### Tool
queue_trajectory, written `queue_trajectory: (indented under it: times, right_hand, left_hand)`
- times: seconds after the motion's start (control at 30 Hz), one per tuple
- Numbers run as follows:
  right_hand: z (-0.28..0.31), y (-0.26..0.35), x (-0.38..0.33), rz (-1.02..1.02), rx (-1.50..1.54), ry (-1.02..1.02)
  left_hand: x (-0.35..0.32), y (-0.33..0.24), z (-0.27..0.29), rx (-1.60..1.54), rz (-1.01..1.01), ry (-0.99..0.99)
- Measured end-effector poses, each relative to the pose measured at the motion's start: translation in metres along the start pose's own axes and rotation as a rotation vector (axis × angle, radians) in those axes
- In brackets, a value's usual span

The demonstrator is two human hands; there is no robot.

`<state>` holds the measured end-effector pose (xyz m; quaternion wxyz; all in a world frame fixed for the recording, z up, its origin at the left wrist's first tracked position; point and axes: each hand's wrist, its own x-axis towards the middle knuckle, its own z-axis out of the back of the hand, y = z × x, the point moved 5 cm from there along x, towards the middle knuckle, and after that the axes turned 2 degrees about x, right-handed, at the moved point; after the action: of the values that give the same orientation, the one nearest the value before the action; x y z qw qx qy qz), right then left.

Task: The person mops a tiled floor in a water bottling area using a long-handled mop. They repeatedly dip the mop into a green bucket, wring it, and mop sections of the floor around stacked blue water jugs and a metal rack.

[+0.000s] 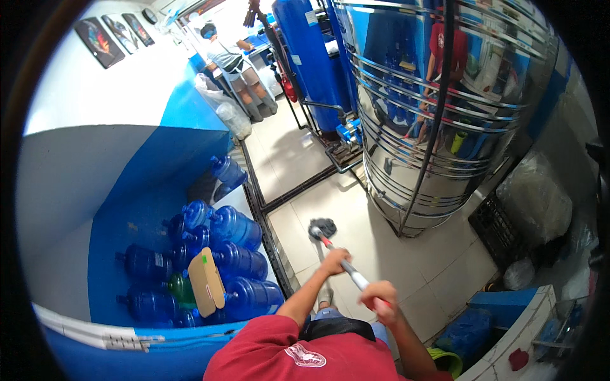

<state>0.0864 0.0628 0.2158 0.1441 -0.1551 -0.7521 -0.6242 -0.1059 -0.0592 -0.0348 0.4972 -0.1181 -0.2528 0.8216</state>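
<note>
Both my hands are closed around the handle of a mop [356, 275], which slants from near my body down to the floor. My left hand [335, 261] grips the grey shaft lower down, closer to the mop head. Higher up, my right hand [380, 301] is wrapped round the red end of the handle. The dark, stringy mop head [326, 227] rests on the pale floor tiles [298, 236], just beyond my feet. Part of my shoe shows beneath the shaft.
Several blue water jugs [240, 261] and a cardboard piece [206, 282] lie at the left. A large shiny steel tank [406, 146] stands ahead right, near a tall blue cylinder [311, 57]. A black crate [499, 232] sits right. Another person [232, 63] stands far back.
</note>
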Motion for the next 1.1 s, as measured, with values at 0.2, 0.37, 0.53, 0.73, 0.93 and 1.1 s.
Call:
queue_trajectory:
  times: [0.2, 0.37, 0.53, 0.73, 0.93, 1.1]
  right_hand:
    - [-0.037, -0.096, 0.029, 0.056, -0.100, 0.180]
    - [-0.019, -0.003, 0.041, 0.092, -0.043, 0.139]
    - [0.049, 0.126, -0.009, 0.022, -0.005, 0.001]
    - [0.050, 0.170, -0.024, 0.275, -0.106, -0.068]
    - [0.017, 0.104, 0.053, 0.237, -0.146, 0.141]
    - [-0.016, -0.006, 0.080, 0.146, -0.178, 0.149]
  left_hand:
    - [-0.033, 0.059, 0.019, 0.309, 0.693, 0.086]
    - [-0.006, -0.039, 0.081, 0.182, 0.113, -0.126]
    - [0.031, -0.187, 0.052, -0.292, -0.219, -0.127]
    - [0.043, -0.232, 0.007, -0.238, -0.315, 0.287]
    - [0.027, -0.141, 0.063, -0.497, -0.135, -0.260]
    - [0.023, -0.010, 0.057, -0.411, 0.164, -0.150]
